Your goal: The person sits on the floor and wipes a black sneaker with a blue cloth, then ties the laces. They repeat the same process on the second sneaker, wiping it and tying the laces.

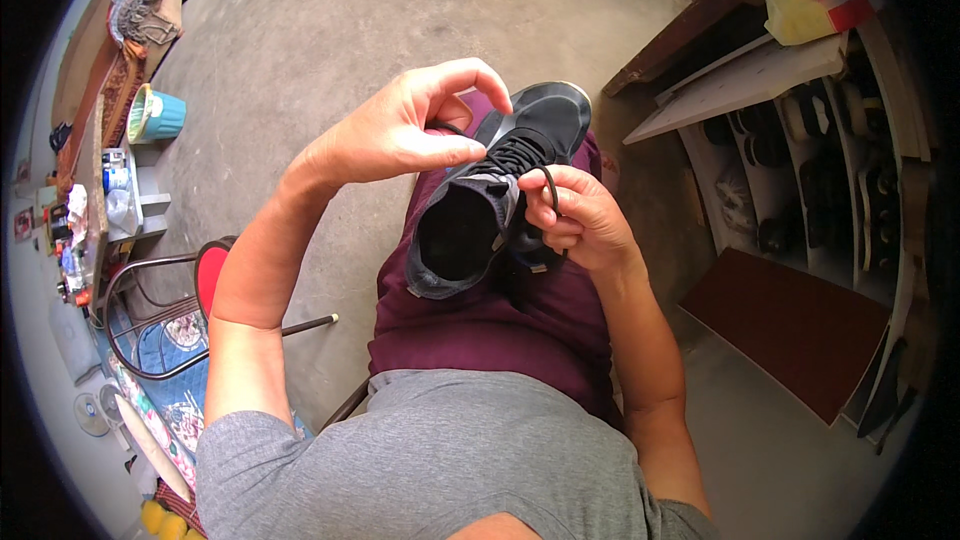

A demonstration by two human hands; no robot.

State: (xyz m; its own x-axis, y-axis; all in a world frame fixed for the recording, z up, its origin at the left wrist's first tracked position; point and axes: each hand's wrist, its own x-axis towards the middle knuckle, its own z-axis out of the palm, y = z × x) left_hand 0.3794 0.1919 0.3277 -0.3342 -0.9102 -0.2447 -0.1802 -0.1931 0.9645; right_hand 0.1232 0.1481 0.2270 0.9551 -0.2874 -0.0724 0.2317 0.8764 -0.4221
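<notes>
A black lace-up sneaker (551,116) rests on the lap, its toe pointing away and to the right. Its dark collar opening (457,236) faces me. My left hand (420,124) is over the shoe's left side; a piece of black shoelace (448,127) runs out from its curled fingers, while thumb and forefinger are apart. Across the laced part, my right hand (581,214) pinches the other stretch of lace, which bends in a loop over its fingers. Below that hand a second dark shoe (536,251) shows partly, the rest hidden.
Maroon trousers (480,337) lie under the shoe. To the right stands a shoe rack (795,165) with several shoes and a lowered brown panel (787,330). A metal-framed chair (150,315), a blue bucket (161,116) and a cluttered shelf (94,217) are at left.
</notes>
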